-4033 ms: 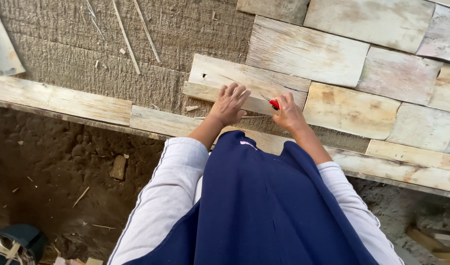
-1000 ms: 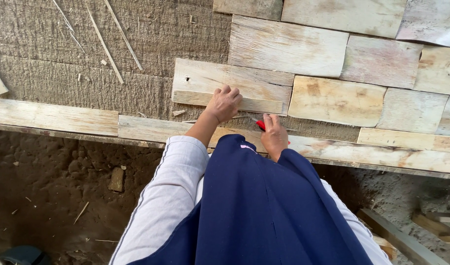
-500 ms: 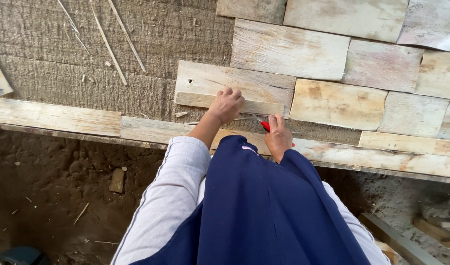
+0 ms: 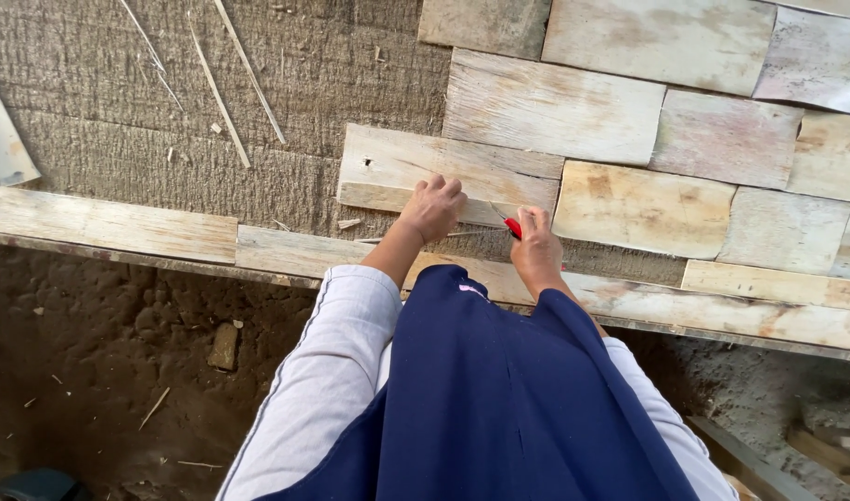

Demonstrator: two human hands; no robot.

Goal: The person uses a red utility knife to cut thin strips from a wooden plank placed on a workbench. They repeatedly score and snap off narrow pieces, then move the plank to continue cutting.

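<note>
A: Head view: where does the left hand [image 4: 432, 208] rest?
B: Its grip is curled, pressing on the pale wooden slab [image 4: 444, 173] against the grey ridged wall [image 4: 165, 139].
A: And the right hand [image 4: 536, 249]?
B: Clamped on a red-handled tool [image 4: 512, 227], probably a small blade, at the slab's lower edge above the long plank [image 4: 286, 250].

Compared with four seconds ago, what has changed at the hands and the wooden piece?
The right hand, holding the red-handled tool, has drawn back from the piece's right end toward the lower plank. The left hand stays pressed on the pale wooden piece. That piece and the other laid pieces keep their places.
</note>
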